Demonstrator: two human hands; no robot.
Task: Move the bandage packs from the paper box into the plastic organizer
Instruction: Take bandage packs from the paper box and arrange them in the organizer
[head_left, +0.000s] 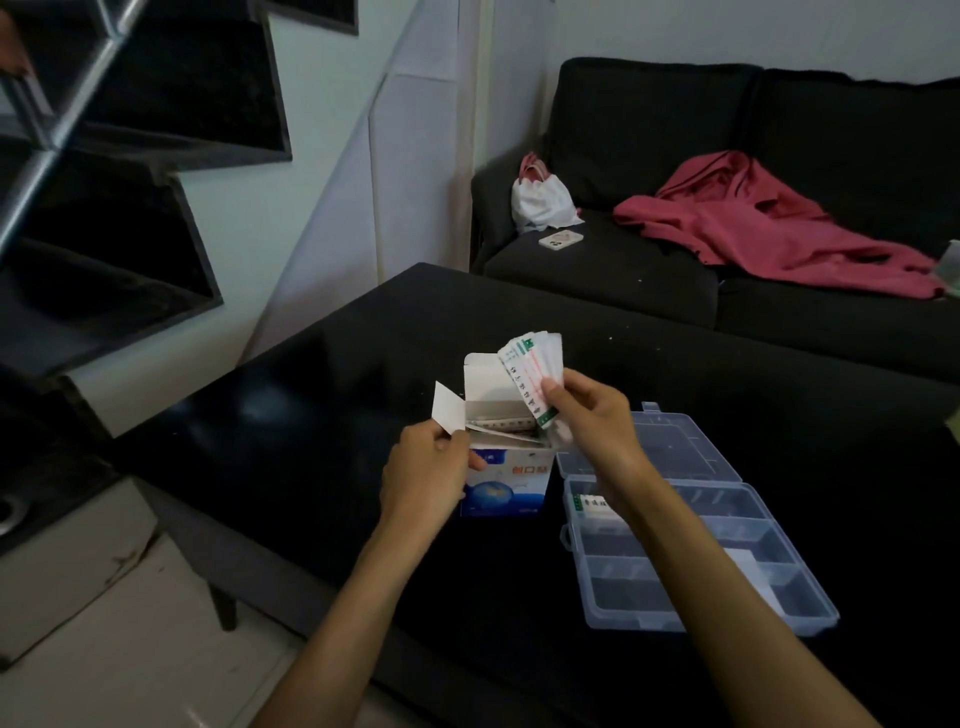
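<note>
Above the open paper box (506, 480), the right hand (587, 415) pinches a fanned sheaf of bandage packs (530, 374) between thumb and curled fingers (551, 391), the packs splaying toward twelve o'clock, clear of the box mouth. At nine o'clock from them, the left hand (426, 478) wraps the box's near side and pinches a side flap (448, 409), holding the carton upright on the black bench (363, 364). More packs (501, 427) lie inside the box.

At four o'clock from the box, just beside it, sits the clear plastic organizer (795, 621), lid (691, 441) laid open. One far-left compartment already holds a few packs (595, 505); the forearm hides part of the tray.

By my reading, the step in hand is the lift-out: a bundle is drawn and not yet carried. The next move calls for swinging the right hand toward four o'clock, squaring the fanned packs so they fit a compartment, and lowering them in while the left hand steadies the box.
</note>
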